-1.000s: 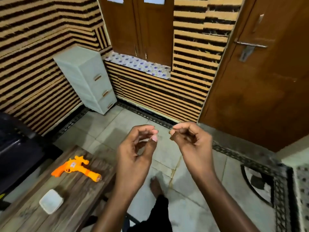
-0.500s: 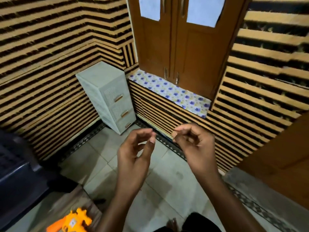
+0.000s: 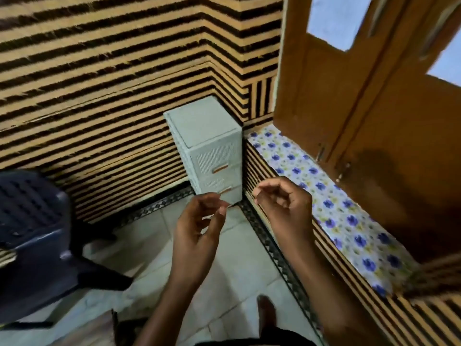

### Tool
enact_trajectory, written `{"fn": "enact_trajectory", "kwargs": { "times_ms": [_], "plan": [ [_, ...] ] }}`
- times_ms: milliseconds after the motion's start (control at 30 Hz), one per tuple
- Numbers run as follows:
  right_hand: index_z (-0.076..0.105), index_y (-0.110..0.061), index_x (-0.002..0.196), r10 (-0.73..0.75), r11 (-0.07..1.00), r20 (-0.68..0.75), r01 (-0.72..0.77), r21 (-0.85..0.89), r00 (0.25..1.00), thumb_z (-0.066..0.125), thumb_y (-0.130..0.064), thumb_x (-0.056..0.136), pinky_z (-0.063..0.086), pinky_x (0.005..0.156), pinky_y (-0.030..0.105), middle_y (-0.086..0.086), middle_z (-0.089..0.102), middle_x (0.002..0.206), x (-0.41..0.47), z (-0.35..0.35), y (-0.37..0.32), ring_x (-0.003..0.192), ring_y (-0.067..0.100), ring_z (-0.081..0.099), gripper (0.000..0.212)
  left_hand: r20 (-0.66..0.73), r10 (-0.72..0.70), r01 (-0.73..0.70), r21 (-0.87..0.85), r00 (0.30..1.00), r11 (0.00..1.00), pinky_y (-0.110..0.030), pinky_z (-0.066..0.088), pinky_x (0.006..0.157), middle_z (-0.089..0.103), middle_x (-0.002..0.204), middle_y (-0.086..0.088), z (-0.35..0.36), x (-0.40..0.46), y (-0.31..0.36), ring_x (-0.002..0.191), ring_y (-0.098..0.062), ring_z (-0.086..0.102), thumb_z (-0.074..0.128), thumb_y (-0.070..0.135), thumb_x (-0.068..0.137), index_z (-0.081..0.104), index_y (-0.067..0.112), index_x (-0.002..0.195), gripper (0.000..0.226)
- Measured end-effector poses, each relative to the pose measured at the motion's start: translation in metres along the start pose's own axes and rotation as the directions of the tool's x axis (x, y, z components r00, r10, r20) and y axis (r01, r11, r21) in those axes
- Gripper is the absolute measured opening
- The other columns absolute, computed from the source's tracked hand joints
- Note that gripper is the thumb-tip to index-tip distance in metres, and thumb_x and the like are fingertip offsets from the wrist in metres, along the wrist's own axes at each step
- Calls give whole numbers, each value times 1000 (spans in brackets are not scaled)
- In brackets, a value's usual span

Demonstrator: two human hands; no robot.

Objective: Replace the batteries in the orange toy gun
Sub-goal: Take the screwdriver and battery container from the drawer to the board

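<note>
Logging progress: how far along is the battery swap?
Nothing looks done. The left hand and right hand are raised over the tiled floor with fingers loosely curled; whether they hold anything small cannot be told. The orange toy gun and any batteries are out of view, facing the pale plastic drawer unit. The whole swap remains.

Orange plastic toy gun: out of frame. Left hand (image 3: 197,228) and right hand (image 3: 287,206) raised, fingers curled; contents indiscernible.
</note>
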State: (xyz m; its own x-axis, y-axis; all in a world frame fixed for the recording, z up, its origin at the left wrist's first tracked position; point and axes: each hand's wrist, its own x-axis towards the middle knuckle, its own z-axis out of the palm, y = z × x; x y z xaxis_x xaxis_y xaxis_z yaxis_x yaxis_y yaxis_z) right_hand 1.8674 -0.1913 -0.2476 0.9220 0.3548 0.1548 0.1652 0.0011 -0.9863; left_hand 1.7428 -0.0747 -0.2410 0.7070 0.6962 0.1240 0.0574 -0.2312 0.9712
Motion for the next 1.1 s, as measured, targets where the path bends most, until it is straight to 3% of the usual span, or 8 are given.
{"fn": "enact_trajectory", "kwargs": {
  "times_ms": [267, 400, 567, 667, 800, 933, 1000, 1100],
  "plan": [
    [73, -17, 86, 54, 996, 217, -35, -88, 975, 73, 0, 88, 59, 69, 23, -3, 74, 80, 181, 90, 78, 75, 15, 73, 17, -152, -88, 110, 145, 984, 983, -19, 56, 77, 74, 101, 9, 15, 167, -69, 97, -6, 70, 67, 19, 98, 67, 23, 114, 17],
    [75, -12, 92, 203, 961, 282, -135, -242, 938, 77, -9, 87, 56, 70, 21, -4, 74, 81, 248, 141, 145, 77, 8, 71, 6, -105, -100, 130, 340, 989, 931, -27, 57, 83, 71, 113, 11, 6, 260, -128, 104, -4, 66, 67, 26, 97, 65, 21, 122, 25],
    [72, -9, 101, 451, 817, 320, -241, -524, 833, 81, -19, 85, 47, 71, 22, -3, 70, 86, 314, 197, 228, 82, 13, 66, 21, 67, -94, 33, 615, 993, 788, -41, 50, 105, 58, 142, -9, -8, 379, -203, 127, -28, 57, 70, 23, 95, 55, 11, 141, 50],
    [68, -4, 115, 548, 714, 357, -200, -670, 757, 76, -19, 90, 41, 73, 16, 10, 69, 112, 346, 214, 278, 105, 22, 65, 30, 157, -189, 1, 768, 969, 641, -55, 35, 120, 28, 167, -9, -12, 438, -245, 153, -33, 29, 65, 35, 97, 37, 18, 156, 67],
    [59, 0, 124, 636, 587, 485, 33, -809, 600, 68, -25, 95, 40, 95, 30, 16, 62, 124, 389, 238, 340, 120, 32, 57, 40, 244, -252, -88, 859, 936, 505, -53, 15, 127, -1, 174, -5, -13, 495, -299, 160, -27, -2, 56, 43, 101, 15, 26, 164, 77],
    [35, -5, 154, 700, 478, 529, 235, -846, 480, 62, -35, 98, 27, 122, 47, 15, 34, 160, 422, 261, 409, 148, 34, 35, 69, 293, -306, -98, 847, 906, 522, -53, 13, 129, -2, 173, -3, -9, 513, -352, 160, -25, -1, 48, 48, 102, 13, 26, 165, 75],
    [22, -10, 160, 722, 459, 525, 257, -851, 450, 62, -37, 98, 23, 124, 52, 12, 15, 170, 428, 272, 439, 153, 38, 24, 79, 311, -248, -131, 825, 917, 550, -54, 23, 126, 3, 173, -3, -10, 510, -369, 160, -26, 4, 51, 43, 100, 19, 25, 164, 74],
    [21, -11, 160, 730, 441, 503, 243, -864, 463, 63, -32, 97, 30, 121, 54, 11, 14, 170, 427, 285, 473, 152, 42, 24, 78, 274, -155, -119, 768, 949, 630, -54, 37, 120, 19, 171, -4, -10, 507, -379, 159, -27, 16, 64, 25, 98, 34, 21, 160, 70]
  ]
}}
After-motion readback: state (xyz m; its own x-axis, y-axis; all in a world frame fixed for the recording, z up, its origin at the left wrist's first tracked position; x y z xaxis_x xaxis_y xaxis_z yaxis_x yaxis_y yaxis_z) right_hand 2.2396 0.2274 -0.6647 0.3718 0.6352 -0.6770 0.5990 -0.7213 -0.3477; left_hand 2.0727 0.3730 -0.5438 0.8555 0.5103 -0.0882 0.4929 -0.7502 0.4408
